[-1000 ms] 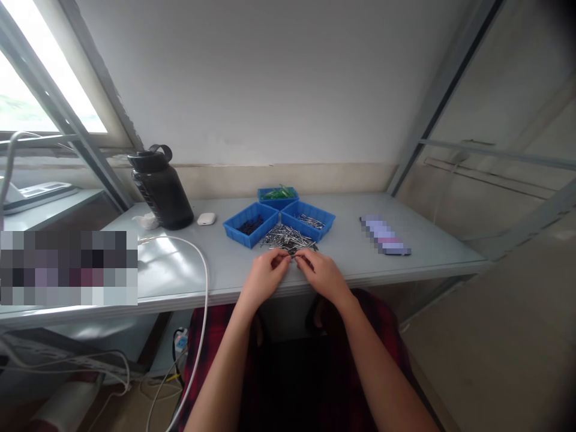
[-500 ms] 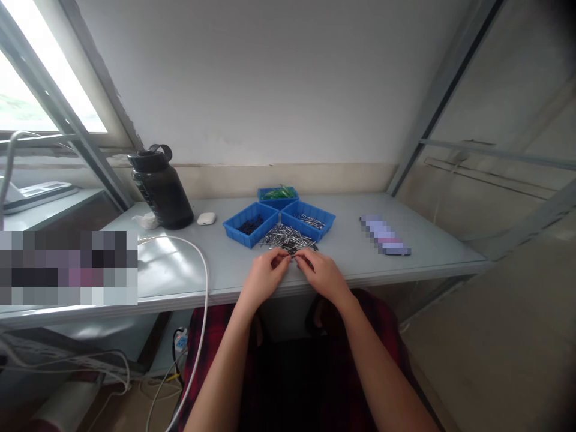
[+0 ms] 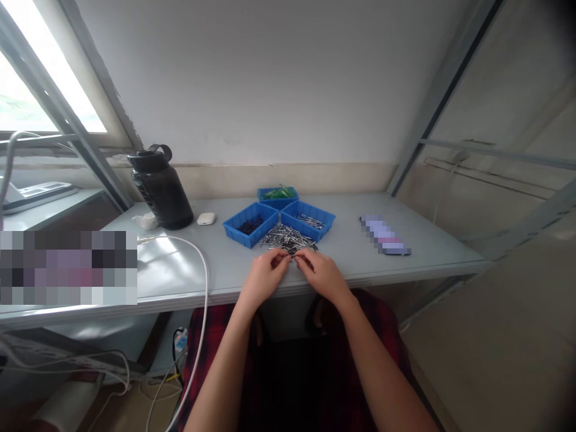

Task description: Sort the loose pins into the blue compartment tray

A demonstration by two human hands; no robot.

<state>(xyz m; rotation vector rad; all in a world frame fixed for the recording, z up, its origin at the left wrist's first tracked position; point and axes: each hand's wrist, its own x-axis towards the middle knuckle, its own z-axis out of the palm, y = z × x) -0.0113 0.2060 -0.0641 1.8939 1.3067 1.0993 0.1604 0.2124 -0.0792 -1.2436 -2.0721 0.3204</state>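
My left hand (image 3: 269, 269) and my right hand (image 3: 315, 269) meet fingertip to fingertip at the front edge of the table. Both are closed in a pinch, and whatever is between the fingers is too small to name. Just beyond them lies a pile of thin metal rods (image 3: 288, 235) with some dark bits near the fingers. A blue bin (image 3: 243, 240) with small dark pieces stands to the left of the pile. On the right, another blue bin (image 3: 324, 231) has metal rods in it. Behind these, a third blue bin (image 3: 265, 203) contains green pieces.
A dark bottle (image 3: 162, 192) and a white earbud case (image 3: 206, 219) stand at the left back. A phone (image 3: 384, 235) with a blurred screen lies on the right. A white cable (image 3: 206, 282) hangs over the table's front edge. Metal frame posts rise at both sides.
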